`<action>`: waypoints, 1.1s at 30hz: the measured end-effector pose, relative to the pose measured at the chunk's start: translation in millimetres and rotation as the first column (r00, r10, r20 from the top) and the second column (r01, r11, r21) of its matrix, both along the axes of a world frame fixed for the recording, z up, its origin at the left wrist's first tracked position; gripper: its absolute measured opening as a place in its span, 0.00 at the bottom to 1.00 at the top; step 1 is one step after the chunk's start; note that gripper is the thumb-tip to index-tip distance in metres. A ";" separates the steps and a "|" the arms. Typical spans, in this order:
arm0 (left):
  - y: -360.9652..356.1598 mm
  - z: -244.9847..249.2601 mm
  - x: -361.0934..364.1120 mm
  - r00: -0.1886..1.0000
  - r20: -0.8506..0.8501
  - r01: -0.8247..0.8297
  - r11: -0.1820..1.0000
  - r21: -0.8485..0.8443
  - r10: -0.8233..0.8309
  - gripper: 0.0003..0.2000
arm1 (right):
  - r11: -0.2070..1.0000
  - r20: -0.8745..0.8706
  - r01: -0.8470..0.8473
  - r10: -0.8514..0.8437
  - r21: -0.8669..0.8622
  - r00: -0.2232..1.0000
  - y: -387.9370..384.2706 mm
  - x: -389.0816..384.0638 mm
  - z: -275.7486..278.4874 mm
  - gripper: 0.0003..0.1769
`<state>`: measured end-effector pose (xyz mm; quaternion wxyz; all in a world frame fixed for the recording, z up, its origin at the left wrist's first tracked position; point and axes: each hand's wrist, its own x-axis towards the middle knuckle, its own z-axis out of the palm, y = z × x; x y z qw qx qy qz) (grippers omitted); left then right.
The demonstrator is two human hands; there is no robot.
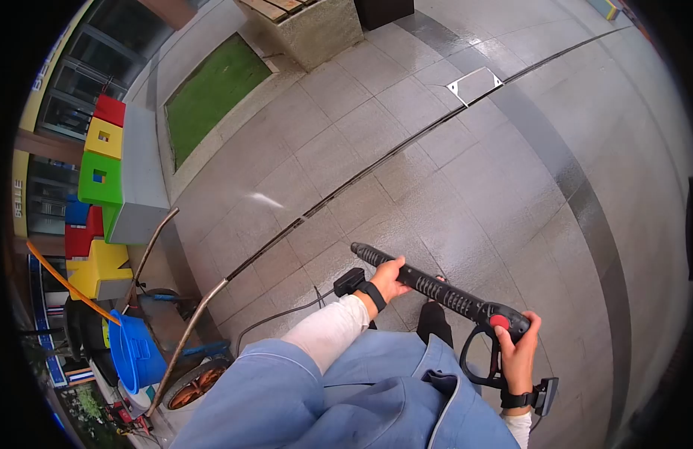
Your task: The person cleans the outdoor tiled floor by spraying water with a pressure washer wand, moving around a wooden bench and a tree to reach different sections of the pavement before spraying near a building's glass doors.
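Both my hands are closed on a black pressure washer gun [455, 298] held slantwise in front of my body. Its narrow nozzle end points to the upper left. My left hand [391, 280] wraps around the ribbed barrel near the front. At the rear my right hand [520, 352] grips the back end, with the thumb beside a red round part [500, 321]. A looped black guard [473, 355] hangs below the gun; the right fingers are partly hidden behind it. Dark straps with small black boxes sit on both wrists.
Wet grey paving [406, 172] spreads ahead, crossed by a dark drain slot [339, 191]. To the left stand a cart with a bent metal handle [188, 329], a wheel [197, 385] and a blue bucket [137, 352]. Colourful block seats [101, 179], green turf [215, 93] and a stone bench [309, 34] lie beyond.
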<state>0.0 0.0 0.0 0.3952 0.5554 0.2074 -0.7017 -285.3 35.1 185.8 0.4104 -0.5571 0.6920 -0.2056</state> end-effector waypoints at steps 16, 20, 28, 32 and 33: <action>15.4 68.6 118.6 0.993 0.119 0.060 0.912 -0.406 -0.012 0.15 | 0.895 -0.025 0.194 -0.222 -0.401 0.975 130.2 187.2 38.3 0.25; 116.0 4.5 228.2 0.946 0.165 -0.246 0.949 -0.199 0.280 0.12 | 0.951 -0.004 -0.188 0.193 -0.246 0.981 118.3 255.8 10.6 0.25; 245.3 -11.9 219.6 0.912 0.135 -0.394 0.919 0.024 0.388 0.15 | 0.943 0.021 -0.298 0.304 -0.144 0.952 173.5 245.3 -8.4 0.26; 216.3 17.1 100.4 0.993 0.101 -0.035 0.968 -0.250 0.062 0.14 | 0.952 -0.130 0.041 -0.084 -0.304 0.988 275.7 152.6 16.6 0.26; 213.5 39.7 70.3 0.999 0.042 0.040 0.933 -0.357 -0.027 0.14 | 0.933 -0.074 0.195 -0.227 -0.303 0.971 306.2 126.7 25.9 0.26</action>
